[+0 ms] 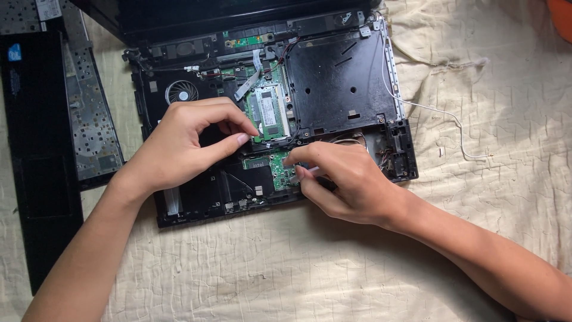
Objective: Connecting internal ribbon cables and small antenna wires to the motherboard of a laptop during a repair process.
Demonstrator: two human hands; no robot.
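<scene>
An opened black laptop base (339,83) lies on a cream cloth, its insides exposed. My left hand (179,146) rests on the left half of the base. Its thumb and forefinger tips sit close together at the lower left corner of the green memory module (271,113); I see nothing held between them. My right hand (348,185) comes in from the lower right, pinching a thin white tool (302,175). The tool's tip touches the small green circuit board (279,164) near the front edge. The hand hides the rest of the tool.
A round fan (182,92) sits in the base's upper left. A removed black cover panel (36,149) and a grey keyboard backing (89,119) lie to the left. A loose white wire (441,116) trails right across the cloth (298,268). An orange object (561,18) is at the top right corner.
</scene>
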